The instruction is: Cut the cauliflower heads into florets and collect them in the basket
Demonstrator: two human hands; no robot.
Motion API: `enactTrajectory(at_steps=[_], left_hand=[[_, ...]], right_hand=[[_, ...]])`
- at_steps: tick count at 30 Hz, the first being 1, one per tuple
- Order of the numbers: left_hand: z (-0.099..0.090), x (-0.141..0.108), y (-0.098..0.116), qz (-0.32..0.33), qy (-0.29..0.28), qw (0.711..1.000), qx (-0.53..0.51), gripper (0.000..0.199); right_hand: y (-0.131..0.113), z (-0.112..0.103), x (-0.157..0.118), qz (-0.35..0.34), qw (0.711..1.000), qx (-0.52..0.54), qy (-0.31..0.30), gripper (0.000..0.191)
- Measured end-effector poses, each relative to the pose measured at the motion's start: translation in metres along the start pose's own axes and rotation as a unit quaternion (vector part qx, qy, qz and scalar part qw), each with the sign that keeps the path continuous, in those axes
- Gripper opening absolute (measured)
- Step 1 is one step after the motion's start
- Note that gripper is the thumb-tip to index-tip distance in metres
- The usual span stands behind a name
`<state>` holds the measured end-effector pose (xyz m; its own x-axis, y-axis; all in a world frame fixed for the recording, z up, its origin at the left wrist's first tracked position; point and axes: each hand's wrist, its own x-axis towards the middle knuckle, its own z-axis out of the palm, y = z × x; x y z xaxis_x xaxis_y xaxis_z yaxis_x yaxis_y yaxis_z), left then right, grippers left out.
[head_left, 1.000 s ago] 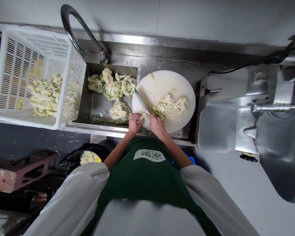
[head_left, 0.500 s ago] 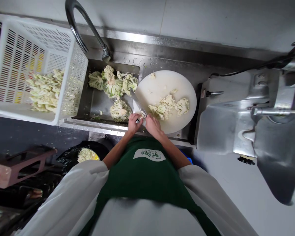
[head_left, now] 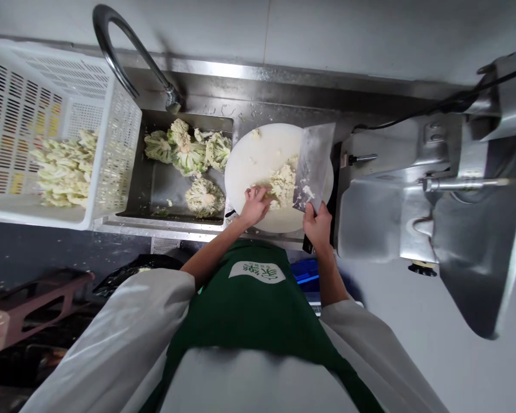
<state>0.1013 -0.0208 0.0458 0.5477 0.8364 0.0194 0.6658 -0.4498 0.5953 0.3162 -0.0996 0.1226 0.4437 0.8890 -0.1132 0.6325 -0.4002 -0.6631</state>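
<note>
Green apron [head_left: 241, 304], pale lettering on its front, nearest the camera. Left hand [head_left: 255, 205], bare: fingers bent against the near left edge of the cauliflower pieces [head_left: 282, 182]; whether any is grasped cannot be told. Right hand [head_left: 318, 223]: closed around the handle of one broad cleaver [head_left: 313, 163], white crumbs on its blade, which covers the board's right side. Cutting board [head_left: 245, 152], white, round-ended, beneath the pieces; small scraps scattered beyond them. Sink [head_left: 167, 189], steel, left of the board: one cauliflower head [head_left: 204, 198] towards the near side, further cauliflower heads [head_left: 189, 154] clustered against the far side. Basket [head_left: 122, 117], white, perforated, at far left: a heap of cut florets [head_left: 66, 172]. Faucet [head_left: 173, 102], curved, at the back. Progress, as judged: a good batch cut and basketed; the board's portion under way; the sink's heads yet to be cut.
</note>
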Motion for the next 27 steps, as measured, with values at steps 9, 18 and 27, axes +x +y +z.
enactTrajectory(at_steps=[9,18,27], left_hand=[[-0.028,0.009,-0.008,-0.11,0.068,0.894,-0.43,0.042],[-0.081,0.01,-0.065,-0.28,0.083,0.83,-0.475,0.032],[-0.069,0.03,-0.092,-0.114,0.203,0.969,-0.075,0.013]], right_hand=[[0.023,0.005,-0.03,0.067,0.994,0.083,0.02,0.036],[-0.002,0.02,-0.025,0.034,0.998,0.022,-0.039,0.032],[-0.039,0.037,-0.008,-0.006,0.992,-0.062,-0.111,0.034]])
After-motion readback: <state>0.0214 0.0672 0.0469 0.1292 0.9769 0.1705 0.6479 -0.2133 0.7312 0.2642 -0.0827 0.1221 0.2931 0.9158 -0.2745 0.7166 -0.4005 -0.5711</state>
